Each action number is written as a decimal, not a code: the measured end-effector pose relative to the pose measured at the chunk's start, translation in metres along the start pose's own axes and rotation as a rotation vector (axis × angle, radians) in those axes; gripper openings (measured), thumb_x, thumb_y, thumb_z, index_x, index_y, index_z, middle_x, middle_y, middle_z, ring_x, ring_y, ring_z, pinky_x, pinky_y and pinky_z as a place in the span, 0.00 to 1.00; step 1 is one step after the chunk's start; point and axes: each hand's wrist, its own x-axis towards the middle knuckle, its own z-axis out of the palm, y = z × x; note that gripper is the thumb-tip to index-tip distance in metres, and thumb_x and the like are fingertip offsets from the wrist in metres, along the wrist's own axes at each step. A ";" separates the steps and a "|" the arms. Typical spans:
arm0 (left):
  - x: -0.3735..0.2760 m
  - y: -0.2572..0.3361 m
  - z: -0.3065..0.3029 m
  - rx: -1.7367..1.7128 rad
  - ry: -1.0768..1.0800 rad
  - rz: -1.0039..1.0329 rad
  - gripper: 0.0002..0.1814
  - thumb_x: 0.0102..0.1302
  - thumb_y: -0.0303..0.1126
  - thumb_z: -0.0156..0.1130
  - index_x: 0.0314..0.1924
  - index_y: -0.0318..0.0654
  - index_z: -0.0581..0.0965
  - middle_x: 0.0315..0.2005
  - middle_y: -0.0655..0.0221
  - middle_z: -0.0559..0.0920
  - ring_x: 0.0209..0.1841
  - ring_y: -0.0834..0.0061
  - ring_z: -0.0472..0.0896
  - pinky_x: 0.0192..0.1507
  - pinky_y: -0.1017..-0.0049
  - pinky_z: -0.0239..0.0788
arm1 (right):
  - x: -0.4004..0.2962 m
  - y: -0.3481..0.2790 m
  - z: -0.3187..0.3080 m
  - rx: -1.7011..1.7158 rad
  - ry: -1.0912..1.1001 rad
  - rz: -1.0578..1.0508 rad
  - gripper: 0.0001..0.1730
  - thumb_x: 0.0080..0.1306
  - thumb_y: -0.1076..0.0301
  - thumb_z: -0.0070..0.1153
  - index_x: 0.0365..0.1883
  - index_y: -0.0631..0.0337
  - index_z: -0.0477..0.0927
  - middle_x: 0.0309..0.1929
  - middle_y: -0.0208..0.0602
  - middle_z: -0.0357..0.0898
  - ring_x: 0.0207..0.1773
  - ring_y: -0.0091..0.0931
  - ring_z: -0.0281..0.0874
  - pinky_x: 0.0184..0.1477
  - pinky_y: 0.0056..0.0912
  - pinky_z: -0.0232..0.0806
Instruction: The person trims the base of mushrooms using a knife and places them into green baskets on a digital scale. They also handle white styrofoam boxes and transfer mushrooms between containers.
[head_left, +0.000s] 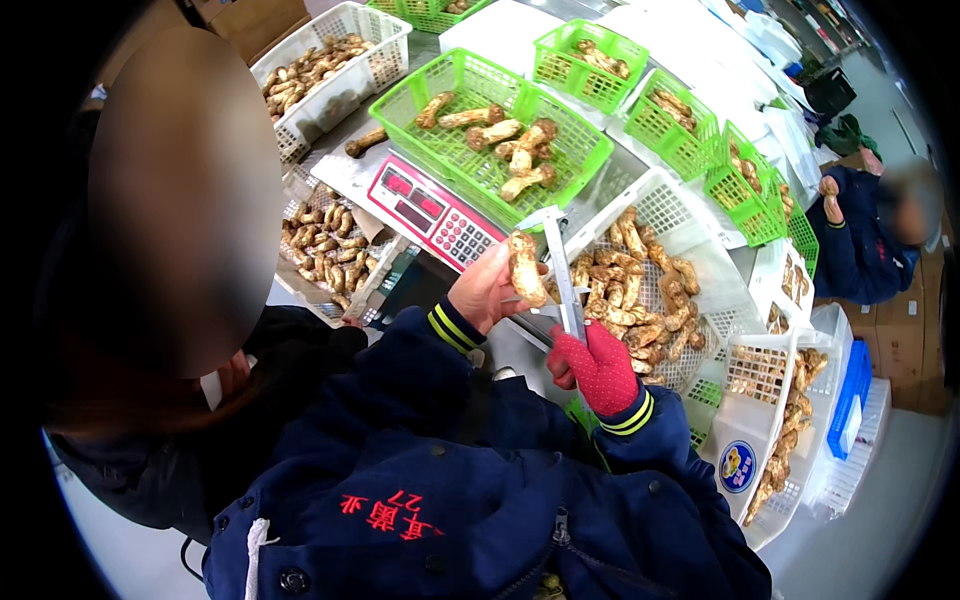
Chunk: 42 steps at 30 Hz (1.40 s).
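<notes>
My bare left hand (482, 288) holds a brown-and-white mushroom (527, 270), probably a matsutake, upright between thumb and fingers. A vernier caliper (561, 259) is gripped in my right hand (598, 367), which wears a red dotted glove. The caliper stands close beside the mushroom; whether its jaws touch the stem I cannot tell. Just beyond my hands, a red-and-white digital scale (439, 214) bears a green plastic basket (487, 64) with several loose mushrooms (525, 142). Right of the caliper, a white perforated crate (709, 259) holds a heap of mushrooms (637, 292).
A person (300, 360) in dark clothes is close at my left; another person (862, 225) raises a mushroom at the far right. Small green baskets (675, 124) of mushrooms curve along the back right. More crates stand at the left (375, 56) and right (757, 442).
</notes>
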 end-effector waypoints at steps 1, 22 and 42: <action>0.001 -0.002 0.000 -0.024 -0.010 0.001 0.27 0.69 0.55 0.39 0.58 0.46 0.65 0.48 0.64 0.77 0.45 0.73 0.78 0.43 0.74 0.71 | -0.001 0.000 -0.001 -0.001 0.004 0.000 0.09 0.66 0.67 0.50 0.35 0.65 0.71 0.19 0.33 0.71 0.18 0.19 0.67 0.22 0.20 0.60; 0.001 -0.011 0.013 0.000 -0.026 0.076 0.26 0.69 0.53 0.41 0.61 0.49 0.59 0.45 0.64 0.75 0.43 0.71 0.78 0.43 0.67 0.74 | -0.011 0.004 -0.006 0.051 -0.029 0.013 0.08 0.66 0.68 0.48 0.37 0.65 0.70 0.20 0.32 0.70 0.19 0.19 0.65 0.21 0.18 0.57; -0.006 -0.020 0.026 -0.012 0.050 0.009 0.28 0.70 0.55 0.37 0.63 0.51 0.58 0.48 0.69 0.76 0.46 0.75 0.76 0.42 0.73 0.68 | -0.018 0.017 -0.028 0.089 -0.044 -0.033 0.09 0.66 0.68 0.49 0.38 0.66 0.71 0.20 0.34 0.73 0.18 0.20 0.67 0.21 0.20 0.60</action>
